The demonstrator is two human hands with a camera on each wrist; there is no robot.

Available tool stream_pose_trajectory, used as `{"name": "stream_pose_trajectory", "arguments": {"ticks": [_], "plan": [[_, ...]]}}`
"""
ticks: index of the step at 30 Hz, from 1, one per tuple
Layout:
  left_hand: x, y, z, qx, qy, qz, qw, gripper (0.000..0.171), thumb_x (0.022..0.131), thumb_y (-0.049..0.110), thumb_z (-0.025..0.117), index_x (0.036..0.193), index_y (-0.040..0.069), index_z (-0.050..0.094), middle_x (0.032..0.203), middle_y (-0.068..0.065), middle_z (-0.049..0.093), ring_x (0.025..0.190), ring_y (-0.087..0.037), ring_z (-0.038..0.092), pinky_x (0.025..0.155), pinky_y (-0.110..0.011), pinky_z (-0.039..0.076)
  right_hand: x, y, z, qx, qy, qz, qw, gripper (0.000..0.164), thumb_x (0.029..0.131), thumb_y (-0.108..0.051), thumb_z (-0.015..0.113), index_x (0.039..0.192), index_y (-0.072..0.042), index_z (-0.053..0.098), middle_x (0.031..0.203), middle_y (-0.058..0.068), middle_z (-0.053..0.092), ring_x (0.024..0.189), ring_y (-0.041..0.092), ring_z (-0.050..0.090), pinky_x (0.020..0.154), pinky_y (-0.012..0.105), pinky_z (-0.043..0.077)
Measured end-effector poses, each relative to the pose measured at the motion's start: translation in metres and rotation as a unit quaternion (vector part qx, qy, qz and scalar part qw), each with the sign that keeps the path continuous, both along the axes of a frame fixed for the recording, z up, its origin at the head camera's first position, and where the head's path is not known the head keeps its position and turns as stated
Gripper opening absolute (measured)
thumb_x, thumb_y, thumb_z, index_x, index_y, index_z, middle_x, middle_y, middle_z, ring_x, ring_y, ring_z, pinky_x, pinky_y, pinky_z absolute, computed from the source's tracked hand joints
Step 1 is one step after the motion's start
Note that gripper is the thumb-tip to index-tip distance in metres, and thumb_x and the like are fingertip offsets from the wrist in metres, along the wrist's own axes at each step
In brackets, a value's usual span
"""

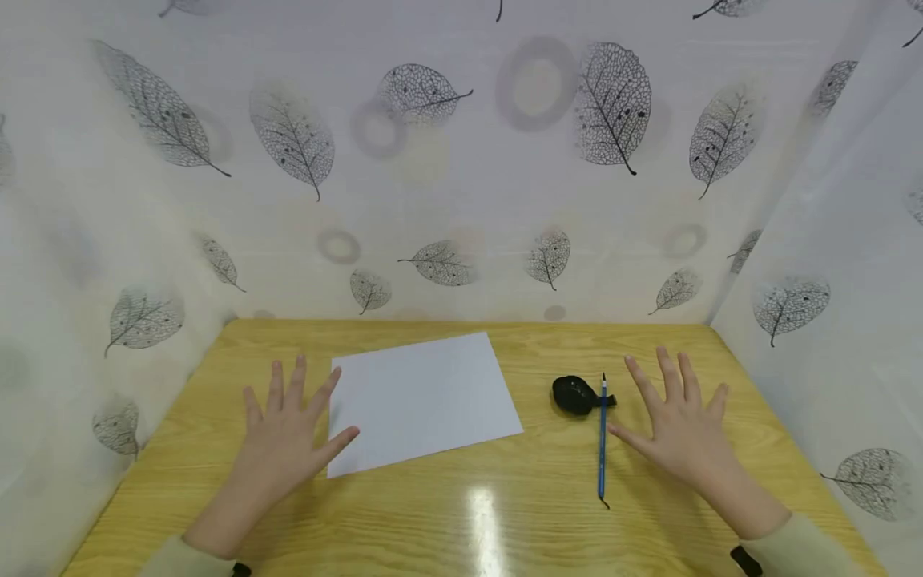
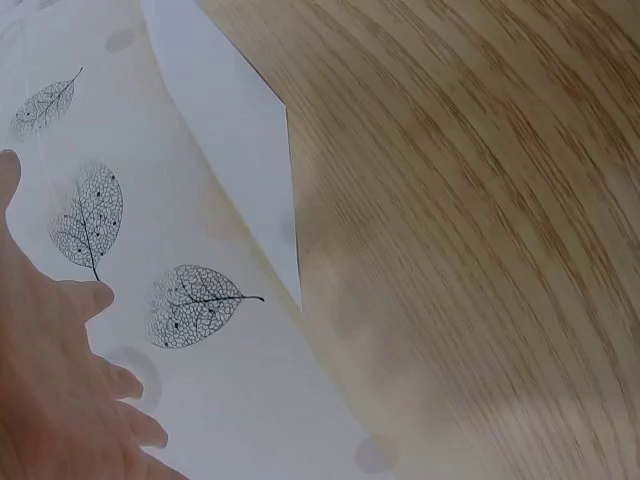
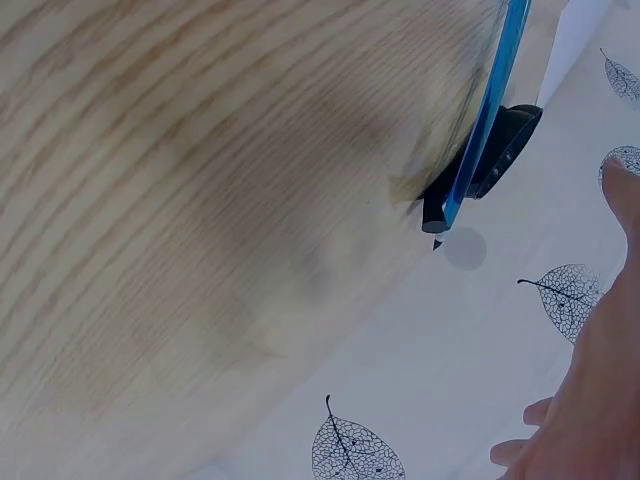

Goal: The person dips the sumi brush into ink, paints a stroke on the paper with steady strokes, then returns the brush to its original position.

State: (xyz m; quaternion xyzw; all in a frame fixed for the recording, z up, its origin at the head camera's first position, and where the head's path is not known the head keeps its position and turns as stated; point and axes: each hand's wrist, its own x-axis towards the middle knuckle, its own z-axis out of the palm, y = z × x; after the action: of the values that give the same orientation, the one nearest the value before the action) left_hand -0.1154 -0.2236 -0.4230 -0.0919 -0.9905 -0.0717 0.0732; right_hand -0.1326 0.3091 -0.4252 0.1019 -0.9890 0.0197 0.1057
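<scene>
My left hand (image 1: pixel 281 449) is spread with straight fingers, holding nothing. Its thumb and index finger overlap the left edge of a white paper sheet (image 1: pixel 425 401) in the head view; whether they touch it I cannot tell. On the right, my other hand (image 1: pixel 681 437) is spread as well, with nothing in it. Just left of its thumb lies a slim blue brush (image 1: pixel 602 449) with a dark tip pointing away and a dark loop at the near end. The brush crosses the short stem of a small, rounded black object (image 1: pixel 574 395), dish-like in the right wrist view.
Everything lies on a yellow wood-grain table (image 1: pixel 404 521), with a bright reflection near its front. White curtains with a leaf print (image 1: pixel 613 104) hang behind the table and along both sides.
</scene>
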Motion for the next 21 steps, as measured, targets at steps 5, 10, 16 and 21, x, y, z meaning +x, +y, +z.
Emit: {"name": "stream_pose_trajectory", "arguments": {"ticks": [5,10,16,21], "plan": [[0.0,-0.003,0.0,-0.003,-0.001,-0.013,0.9999,0.089,0.097,0.067,0.062,0.168,0.023,0.032,0.174,-0.032,0.01,0.157,-0.064,0.01,0.116,-0.09,0.011,-0.001,0.002,0.003,0.019,0.023,0.022,0.999,0.108,0.089,-0.07,0.071,0.172,-0.031,0.014,0.172,0.029,0.019,0.157,0.057,0.019,0.11,0.093,0.019],[0.001,-0.006,-0.003,-0.002,0.001,-0.021,0.9998,0.085,0.098,0.065,0.062,0.167,0.022,0.035,0.175,-0.031,0.011,0.158,-0.062,0.012,0.119,-0.086,0.014,-0.002,0.004,0.003,0.03,0.042,0.05,0.997,0.106,0.09,-0.069,0.07,0.172,-0.033,0.013,0.171,0.029,0.023,0.154,0.057,0.025,0.114,0.086,0.024],[0.0,-0.01,-0.007,-0.008,0.009,-0.044,0.9989,0.082,0.1,0.063,0.06,0.166,0.02,0.037,0.174,-0.031,0.014,0.158,-0.06,0.017,0.123,-0.082,0.017,-0.002,0.005,0.002,0.039,0.057,0.095,0.993,0.101,0.091,-0.062,0.073,0.171,-0.032,0.021,0.17,0.029,0.027,0.153,0.054,0.031,0.12,0.077,0.029],[-0.002,-0.012,-0.011,-0.015,0.018,-0.071,0.9972,0.081,0.1,0.062,0.06,0.165,0.018,0.039,0.174,-0.031,0.017,0.158,-0.058,0.021,0.124,-0.078,0.021,-0.003,0.004,0.002,0.047,0.068,0.136,0.987,0.094,0.091,-0.056,0.076,0.168,-0.025,0.032,0.167,0.028,0.033,0.15,0.051,0.035,0.119,0.071,0.036]]}}
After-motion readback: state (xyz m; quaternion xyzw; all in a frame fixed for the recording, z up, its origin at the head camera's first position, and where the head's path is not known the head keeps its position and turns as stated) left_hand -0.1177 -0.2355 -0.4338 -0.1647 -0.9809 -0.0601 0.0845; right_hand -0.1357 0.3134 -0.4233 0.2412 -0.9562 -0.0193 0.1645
